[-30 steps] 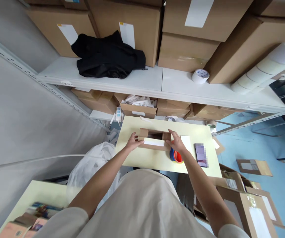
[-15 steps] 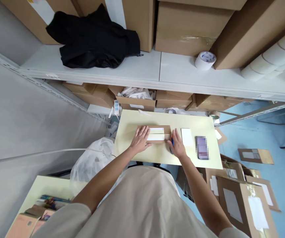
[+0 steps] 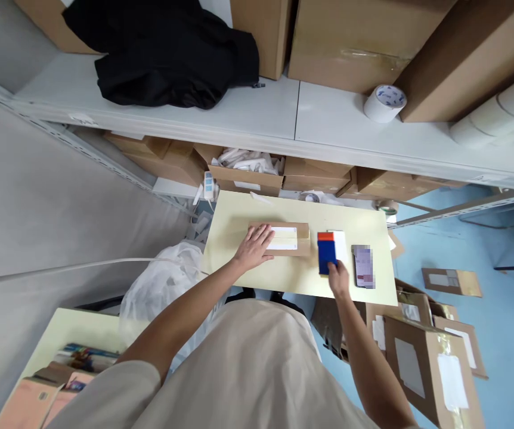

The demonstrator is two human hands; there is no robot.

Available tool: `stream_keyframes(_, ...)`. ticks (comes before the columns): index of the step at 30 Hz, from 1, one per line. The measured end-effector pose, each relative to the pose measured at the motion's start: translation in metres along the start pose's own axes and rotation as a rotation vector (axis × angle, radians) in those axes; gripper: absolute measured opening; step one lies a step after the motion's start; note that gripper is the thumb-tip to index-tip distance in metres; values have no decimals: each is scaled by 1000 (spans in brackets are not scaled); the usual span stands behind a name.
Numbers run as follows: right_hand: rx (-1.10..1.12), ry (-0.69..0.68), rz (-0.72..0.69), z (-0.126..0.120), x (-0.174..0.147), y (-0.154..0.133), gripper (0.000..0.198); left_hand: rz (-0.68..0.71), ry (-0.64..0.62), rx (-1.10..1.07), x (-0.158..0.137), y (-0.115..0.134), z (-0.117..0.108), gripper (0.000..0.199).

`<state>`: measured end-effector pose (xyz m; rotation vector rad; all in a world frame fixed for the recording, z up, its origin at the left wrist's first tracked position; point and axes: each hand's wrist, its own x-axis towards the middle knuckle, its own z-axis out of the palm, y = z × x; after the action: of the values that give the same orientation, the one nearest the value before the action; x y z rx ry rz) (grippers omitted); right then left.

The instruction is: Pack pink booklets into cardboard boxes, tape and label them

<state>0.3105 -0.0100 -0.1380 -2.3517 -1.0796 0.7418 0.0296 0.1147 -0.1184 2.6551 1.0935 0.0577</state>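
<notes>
I take the carton as my clock centre, with 12 o'clock pointing away from the body. It lies closed on the table, its long side running from 9 to 3. My left hand is spread flat on its 9 o'clock end, pressing rather than gripping. At between 3 and 4 my right hand is closed round the near end of a blue-and-orange tool; I cannot tell whether that tool touches the tabletop.

For room, I have bare tabletop at 9 out to the edge, a strip at 12, and another at 6 before the near edge, where the body blocks me. The right wrist crosses that edge at about 4.

A white card sits at 3, partly covered by the tool, with a phone just beyond it. A white strip lies by the far edge at 11. Past that edge the shelf closes off 12. A plastic bag bulges at 8, and boxes crowd the floor at 4.
</notes>
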Motion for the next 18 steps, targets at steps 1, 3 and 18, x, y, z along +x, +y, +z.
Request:
stream_keyframes(1, 88, 47, -39, -17, 4, -4, 39, 12, -1, -5, 0, -1, 0, 77)
stream_keyframes(3, 247, 95, -142, -45, 13, -24, 40, 45, -3, -11, -2, -4, -1, 77)
stream_keyframes(18, 34, -425, -410, -34, 53, -133, 60, -174, 154, -706, -4, 0, -18, 60)
